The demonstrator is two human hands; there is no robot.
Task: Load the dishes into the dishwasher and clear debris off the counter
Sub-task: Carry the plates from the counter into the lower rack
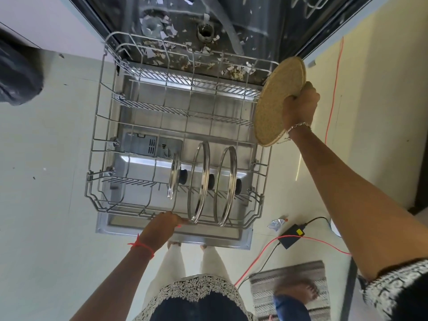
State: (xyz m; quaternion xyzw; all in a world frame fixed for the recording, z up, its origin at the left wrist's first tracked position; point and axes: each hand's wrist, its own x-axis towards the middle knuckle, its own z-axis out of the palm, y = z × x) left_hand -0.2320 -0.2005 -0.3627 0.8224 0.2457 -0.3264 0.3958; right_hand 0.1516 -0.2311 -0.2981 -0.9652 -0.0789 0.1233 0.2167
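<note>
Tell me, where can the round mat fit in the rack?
In the rack, the far rows behind the three lids are bare. So is the near-left corner, beside the smallest lid. The near right is crowded with lids.

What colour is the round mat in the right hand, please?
Straw tan, woven-looking; the head view shows the mat in the right hand.

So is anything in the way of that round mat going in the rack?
Nothing visible. The right hand holds the mat beside the rack, next to bare rows; three lids stand only at the front.
</note>
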